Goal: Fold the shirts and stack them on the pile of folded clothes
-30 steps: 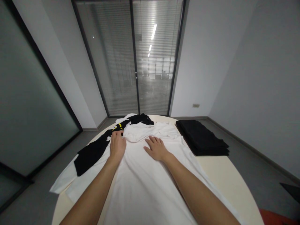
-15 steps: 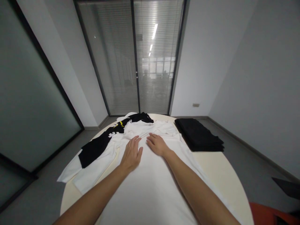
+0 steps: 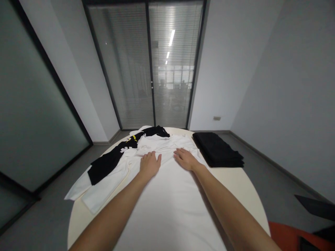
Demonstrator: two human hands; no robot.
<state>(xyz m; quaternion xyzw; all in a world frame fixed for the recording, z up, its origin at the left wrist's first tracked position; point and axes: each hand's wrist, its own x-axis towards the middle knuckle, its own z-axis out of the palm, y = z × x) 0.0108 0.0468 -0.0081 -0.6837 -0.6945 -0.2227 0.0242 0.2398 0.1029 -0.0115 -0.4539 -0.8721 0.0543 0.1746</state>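
A white shirt [image 3: 167,198] lies spread over the table, its collar end at the far side and its fabric running down to the bottom of the view. My left hand [image 3: 150,165] rests palm down on its upper left part, thumb apart from the fingers. On the upper right part lies my right hand [image 3: 185,159], also flat, with its fingers extended toward the left. Small wrinkles show in the cloth near the fingertips. Neither hand grips anything.
Left of the shirt lies a black garment [image 3: 104,167] with white and yellow print, over more white cloth [image 3: 78,186]. A folded black stack [image 3: 218,150] sits at the right on the round cream table [image 3: 243,188]. A red chair [image 3: 288,237] stands at lower right.
My hands have moved farther apart on the white shirt, the right one sliding to the right. The view has shifted slightly.
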